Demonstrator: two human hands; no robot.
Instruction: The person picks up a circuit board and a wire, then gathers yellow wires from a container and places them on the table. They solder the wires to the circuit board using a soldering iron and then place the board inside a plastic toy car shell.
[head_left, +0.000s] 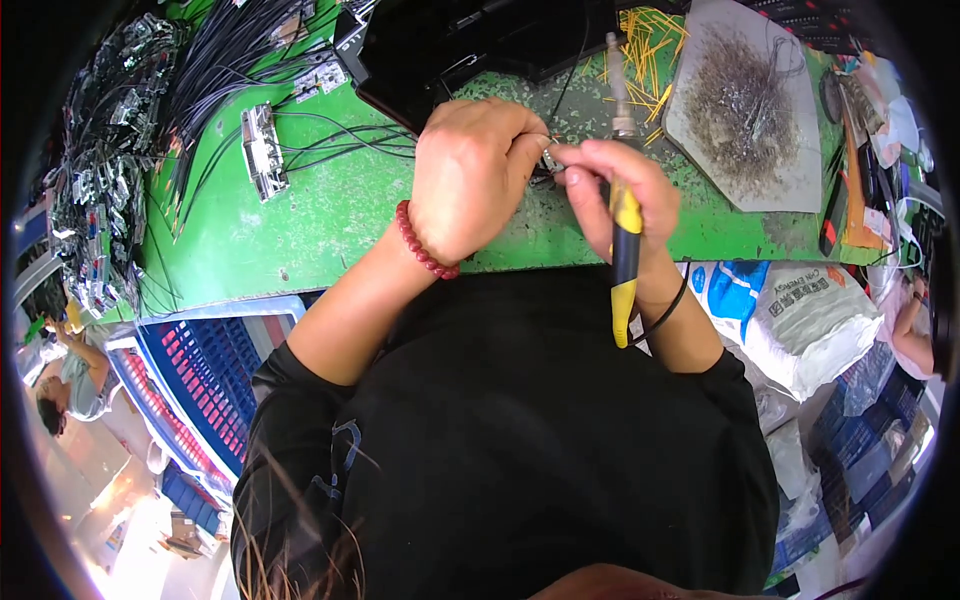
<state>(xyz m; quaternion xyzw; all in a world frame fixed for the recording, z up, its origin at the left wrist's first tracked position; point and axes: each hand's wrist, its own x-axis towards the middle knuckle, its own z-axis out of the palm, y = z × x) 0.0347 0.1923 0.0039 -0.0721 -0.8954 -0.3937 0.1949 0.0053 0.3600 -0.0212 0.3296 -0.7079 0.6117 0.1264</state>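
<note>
My left hand (pixel 470 165), a red beaded bracelet at its wrist, is closed over the green bench with thumb and fingers pinched together. What it pinches is mostly hidden; a small shiny metal piece (pixel 548 158) shows at the fingertips. My right hand (pixel 630 190) holds a soldering iron (pixel 625 250) with a yellow and black handle, its metal end pointing away from me. The right thumb and index finger meet the left fingertips at the small piece. Black cables (pixel 350 140) run from the left toward my left hand, beside a silver metal connector part (pixel 263 152).
A pile of metal connector parts (pixel 110 150) and bundled black cables (pixel 230 60) cover the bench's left end. A black case (pixel 450 45) stands behind my hands. Yellow sticks (pixel 650 50) and a residue-covered pale board (pixel 745 110) lie right. Blue crates (pixel 210 370) stand below left.
</note>
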